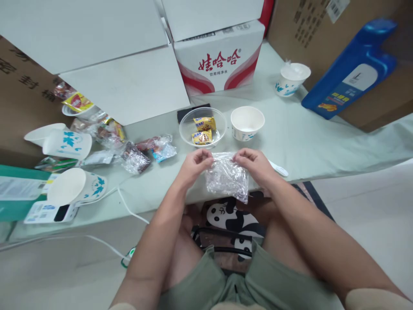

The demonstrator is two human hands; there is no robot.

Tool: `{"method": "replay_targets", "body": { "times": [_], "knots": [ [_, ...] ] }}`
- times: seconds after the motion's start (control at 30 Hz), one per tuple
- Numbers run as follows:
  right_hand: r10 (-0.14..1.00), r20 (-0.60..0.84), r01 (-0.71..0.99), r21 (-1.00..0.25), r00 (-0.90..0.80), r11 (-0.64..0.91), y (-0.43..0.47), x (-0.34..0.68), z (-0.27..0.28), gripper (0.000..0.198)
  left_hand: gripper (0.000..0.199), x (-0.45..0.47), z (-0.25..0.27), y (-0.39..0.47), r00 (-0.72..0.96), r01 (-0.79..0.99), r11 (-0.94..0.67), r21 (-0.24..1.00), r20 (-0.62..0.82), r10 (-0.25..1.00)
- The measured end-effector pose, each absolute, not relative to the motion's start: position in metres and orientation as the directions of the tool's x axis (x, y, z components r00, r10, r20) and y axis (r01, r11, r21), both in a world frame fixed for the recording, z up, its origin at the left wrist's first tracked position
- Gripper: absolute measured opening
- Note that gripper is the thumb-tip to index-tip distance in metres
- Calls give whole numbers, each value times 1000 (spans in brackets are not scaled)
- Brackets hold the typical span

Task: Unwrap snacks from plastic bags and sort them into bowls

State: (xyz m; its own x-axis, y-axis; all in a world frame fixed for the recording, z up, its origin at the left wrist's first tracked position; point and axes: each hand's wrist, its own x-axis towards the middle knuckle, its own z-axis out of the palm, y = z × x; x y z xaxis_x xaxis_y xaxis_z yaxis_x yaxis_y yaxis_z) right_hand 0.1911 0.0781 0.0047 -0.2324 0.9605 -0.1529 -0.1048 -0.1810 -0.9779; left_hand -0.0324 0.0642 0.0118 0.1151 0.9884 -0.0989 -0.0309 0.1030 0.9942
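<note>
A clear, crinkled plastic bag (pixel 226 178) hangs between my two hands at the table's front edge. My left hand (pixel 198 162) pinches its upper left corner. At the upper right corner, my right hand (pixel 252 162) pinches the plastic in the same way. Just beyond the hands stands a clear round plastic bowl (pixel 220 122) with two yellow snack packets (pixel 202 137) in it. A white paper bowl (pixel 248 120) is to its right. Part of a white plastic utensil (pixel 279 168) shows beside my right wrist.
Wrapped snacks (pixel 135 157) lie to the left, near tipped paper bowls (pixel 69 144). White cartons (pixel 222 60) line the back. On the right are a blue bottle (pixel 351 73) and another paper bowl (pixel 292 79). A white cable (pixel 129 209) hangs over the front edge.
</note>
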Motion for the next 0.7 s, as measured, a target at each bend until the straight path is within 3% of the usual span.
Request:
{"method": "replay_targets", "body": {
  "times": [0.13, 0.27, 0.33, 0.4, 0.47, 0.57, 0.7],
  "knots": [
    [962, -199, -157, -961, -185, -229, 74, 187, 3, 50, 58, -31, 10, 62, 148, -148, 131, 980, -108, 983],
    [901, -230, -110, -951, -367, -287, 69, 182, 7, 34, 83, -28, 13, 59, 100, -259, 137, 956, -115, 988],
    [898, -239, -154, -937, -371, -313, 67, 179, 9, 34, 69, -25, 15, 58, 189, -229, 207, 951, -165, 968],
    [918, -237, -184, -934, -319, -305, 67, 177, 9, 35, 40, -23, 16, 56, 282, -130, 250, 959, -206, 937],
    [942, -233, -155, -949, -243, -275, 68, 178, 8, 36, 22, -21, 18, 55, 275, -46, 261, 964, -239, 931],
    [945, -259, -155, -944, -201, -292, 68, 182, 9, 40, 19, -19, 21, 55, 186, -60, 281, 958, -266, 946],
    [897, -260, -119, -940, -357, -320, 67, 188, 13, 35, 26, -21, 23, 56, 205, -51, 269, 962, -253, 945]
  ]
}}
